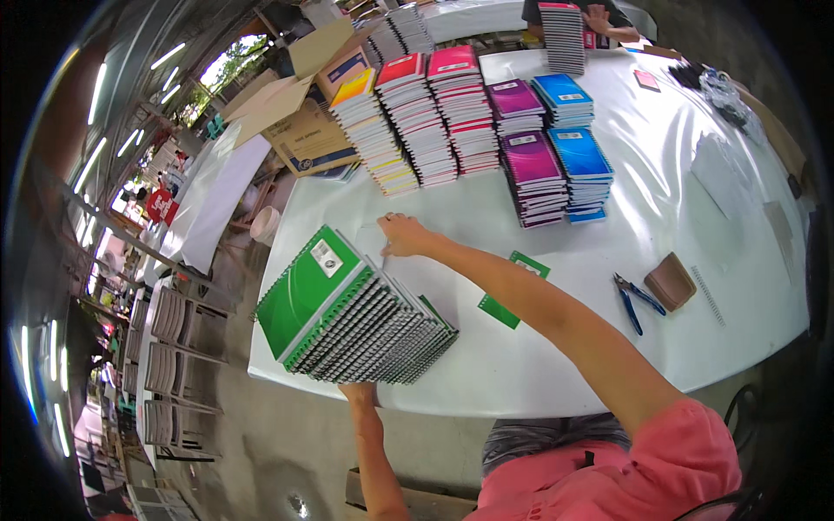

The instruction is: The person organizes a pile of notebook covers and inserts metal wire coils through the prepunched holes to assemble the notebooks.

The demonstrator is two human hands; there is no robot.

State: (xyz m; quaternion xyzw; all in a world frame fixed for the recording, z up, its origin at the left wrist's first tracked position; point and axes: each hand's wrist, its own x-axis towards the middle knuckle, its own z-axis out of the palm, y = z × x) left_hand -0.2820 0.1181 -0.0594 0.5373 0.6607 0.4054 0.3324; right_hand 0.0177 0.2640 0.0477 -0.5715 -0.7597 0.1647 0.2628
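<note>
Head view: my right hand (pixel 404 234) is at the far side of the green notebook stack (pixel 306 291), its fingers bent downward; I cannot tell whether they pinch anything or touch the pile. My left hand (pixel 358 392) is at the stack's near lower edge, mostly hidden by it, so I cannot tell whether its fingers are spread or pressed together. The stack is between my 2 hands, on the left part of the white table (pixel 539 382), wire bindings toward me. Right of my right hand, partly hidden by my forearm, lies a green cover (pixel 499 313). Farther right are blue-handled pliers (pixel 629 313), a brown case (pixel 671 282) and a loose wire coil (pixel 708 296). Beyond my right hand rise 1 yellow stack (pixel 352 88), 2 red stacks (pixel 400 69), 2 purple stacks (pixel 534 158) and 2 blue stacks (pixel 580 152) of notebooks, with an open cardboard box (pixel 308 132) to their left. Well beyond, a co-worker's hand (pixel 599 19) shows beside a tall notebook stack (pixel 563 39).
</note>
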